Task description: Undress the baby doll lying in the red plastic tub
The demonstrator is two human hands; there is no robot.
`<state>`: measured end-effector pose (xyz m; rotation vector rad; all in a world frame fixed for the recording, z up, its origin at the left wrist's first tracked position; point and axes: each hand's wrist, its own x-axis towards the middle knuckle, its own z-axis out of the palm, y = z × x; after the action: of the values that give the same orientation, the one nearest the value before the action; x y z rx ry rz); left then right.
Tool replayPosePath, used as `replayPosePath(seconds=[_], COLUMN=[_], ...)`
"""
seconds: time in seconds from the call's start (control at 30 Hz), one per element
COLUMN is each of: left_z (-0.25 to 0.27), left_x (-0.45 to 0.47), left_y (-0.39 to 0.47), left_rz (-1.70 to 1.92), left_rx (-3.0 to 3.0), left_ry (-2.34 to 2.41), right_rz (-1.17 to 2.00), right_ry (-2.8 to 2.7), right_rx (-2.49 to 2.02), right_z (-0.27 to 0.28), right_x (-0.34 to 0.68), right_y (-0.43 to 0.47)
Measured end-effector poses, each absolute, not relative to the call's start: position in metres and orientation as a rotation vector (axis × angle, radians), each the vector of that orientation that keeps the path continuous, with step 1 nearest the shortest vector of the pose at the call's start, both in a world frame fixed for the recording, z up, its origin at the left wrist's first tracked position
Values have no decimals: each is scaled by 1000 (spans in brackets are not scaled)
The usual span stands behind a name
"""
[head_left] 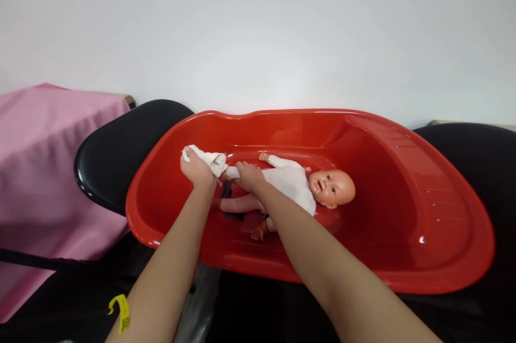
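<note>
Left hand [196,168] is closed on the white cloth [209,157] at the doll's [290,184] foot, 9 o'clock in the red tub [443,214]; right hand [250,176] grips its leg. Judgement: steady the leg, wipe in short strokes

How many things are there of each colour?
Red: 1, tub
Pink: 1, cloth
Black: 2, chairs
White: 1, rag held by the left hand
Peach: 1, doll held by the right hand
Total: 6
</note>
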<state>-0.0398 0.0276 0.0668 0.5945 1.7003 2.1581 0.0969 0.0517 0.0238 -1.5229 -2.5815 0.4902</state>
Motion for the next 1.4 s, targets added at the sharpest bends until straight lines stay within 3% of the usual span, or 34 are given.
replayPosePath(seconds=[0.1, 0.4, 1.4], left_z=[77, 74, 52], left_x=[-26, -11, 5], left_y=[24, 13, 13], left_rz=[2289, 2071, 1609], left_rx=[602, 952, 1571], left_ry=[1581, 1810, 1804], right_rz=[450, 404, 439], right_ry=[-2584, -2637, -2666], right_rx=[-1524, -1557, -1556], right_z=[20, 14, -7], right_x=[96, 101, 91], right_y=[51, 48, 54])
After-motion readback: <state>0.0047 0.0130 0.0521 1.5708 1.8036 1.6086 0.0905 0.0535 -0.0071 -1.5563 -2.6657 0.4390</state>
